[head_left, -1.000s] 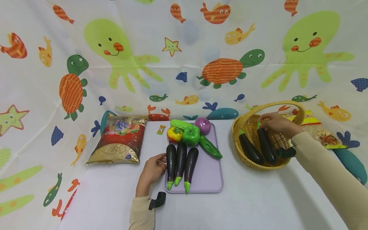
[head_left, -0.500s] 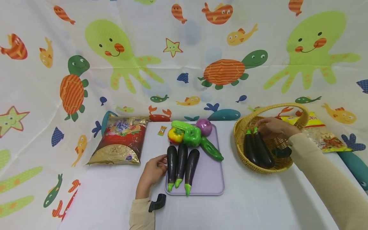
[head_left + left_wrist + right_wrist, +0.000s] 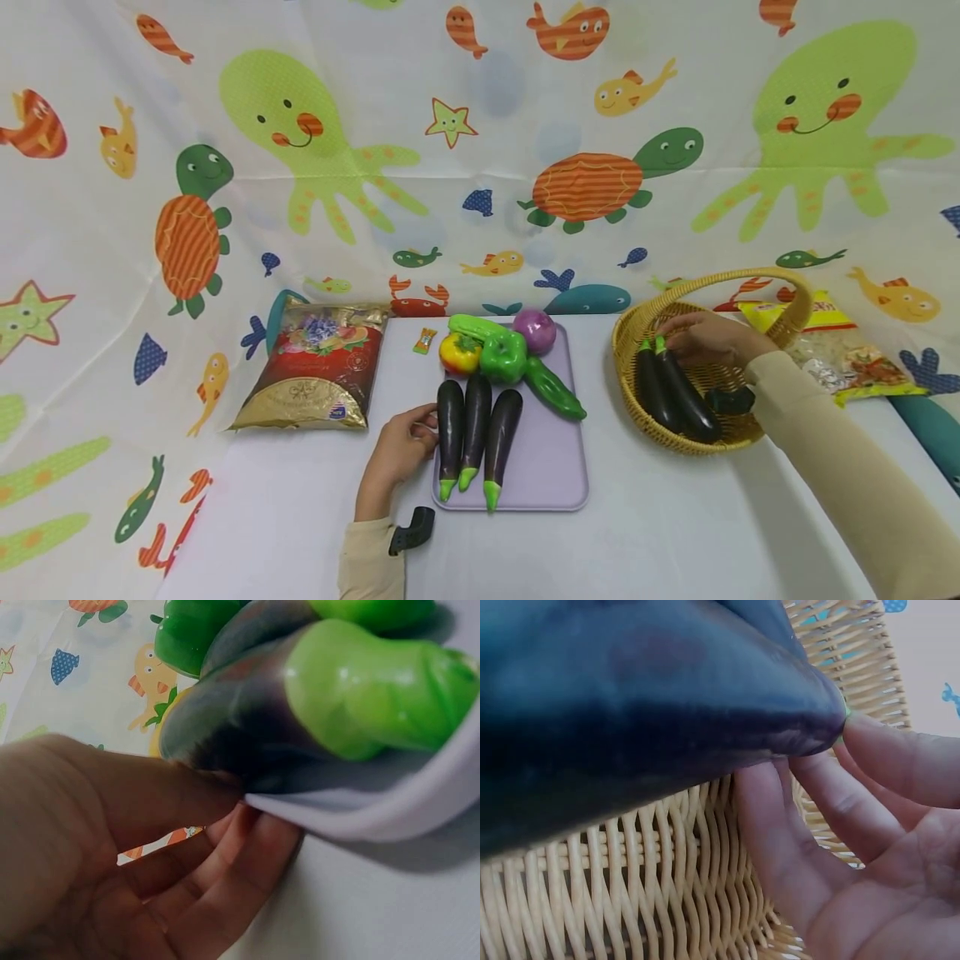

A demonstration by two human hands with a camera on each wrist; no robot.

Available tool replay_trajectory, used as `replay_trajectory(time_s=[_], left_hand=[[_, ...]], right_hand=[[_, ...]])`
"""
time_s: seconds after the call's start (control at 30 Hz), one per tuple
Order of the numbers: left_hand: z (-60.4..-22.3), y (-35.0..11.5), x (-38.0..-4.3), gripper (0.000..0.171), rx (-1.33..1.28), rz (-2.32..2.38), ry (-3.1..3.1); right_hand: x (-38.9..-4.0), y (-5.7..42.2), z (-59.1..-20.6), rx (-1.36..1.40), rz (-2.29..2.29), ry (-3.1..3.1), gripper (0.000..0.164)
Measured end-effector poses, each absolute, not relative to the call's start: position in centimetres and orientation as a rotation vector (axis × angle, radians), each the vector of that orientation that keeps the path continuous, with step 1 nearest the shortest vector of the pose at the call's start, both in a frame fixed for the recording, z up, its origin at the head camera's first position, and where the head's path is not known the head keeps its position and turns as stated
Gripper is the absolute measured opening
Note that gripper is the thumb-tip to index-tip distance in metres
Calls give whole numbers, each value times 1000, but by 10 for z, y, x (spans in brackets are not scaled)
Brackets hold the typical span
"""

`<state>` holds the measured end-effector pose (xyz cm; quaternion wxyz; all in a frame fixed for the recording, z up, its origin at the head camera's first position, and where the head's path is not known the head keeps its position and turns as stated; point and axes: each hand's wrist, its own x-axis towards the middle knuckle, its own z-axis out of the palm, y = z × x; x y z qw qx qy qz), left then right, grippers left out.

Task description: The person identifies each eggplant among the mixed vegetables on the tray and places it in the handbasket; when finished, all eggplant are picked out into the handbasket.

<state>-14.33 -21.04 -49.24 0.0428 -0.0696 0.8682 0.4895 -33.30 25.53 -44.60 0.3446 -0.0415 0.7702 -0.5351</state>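
Note:
Inside the wicker basket (image 3: 626,392), my right hand (image 3: 708,336) pinches the green stem end of an eggplant (image 3: 688,404). A second eggplant (image 3: 651,392) lies along its left side. In the right wrist view, thumb and fingers meet at the tip of the dark eggplant (image 3: 667,705). My left hand (image 3: 401,446) pinches the left rim of a lilac tray (image 3: 551,475), the thumb above and fingers below in the left wrist view. Three eggplants (image 3: 502,433) lie side by side on that tray, green ends toward me.
Toward the tray's back are a green pepper (image 3: 502,357), a red-yellow pepper (image 3: 459,354), a purple onion (image 3: 535,331) and long green vegetables (image 3: 555,390). A red-gold bag (image 3: 315,367) stands left, a small wrapped candy (image 3: 424,341) nearby. A yellow-clear packet (image 3: 847,354) lies behind the basket.
My right hand has shifted its eggplant leftward in the basket, up against the other one, which now lies straighter. My left hand keeps its place at the tray rim.

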Motion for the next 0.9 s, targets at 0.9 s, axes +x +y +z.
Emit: replay_trajectory(time_s=[0.9], left_hand=[[-490,-208,-143,49,-244,1506,2647]], right_hand=[[-340,247,-456,-170,-1386,2009,33]])
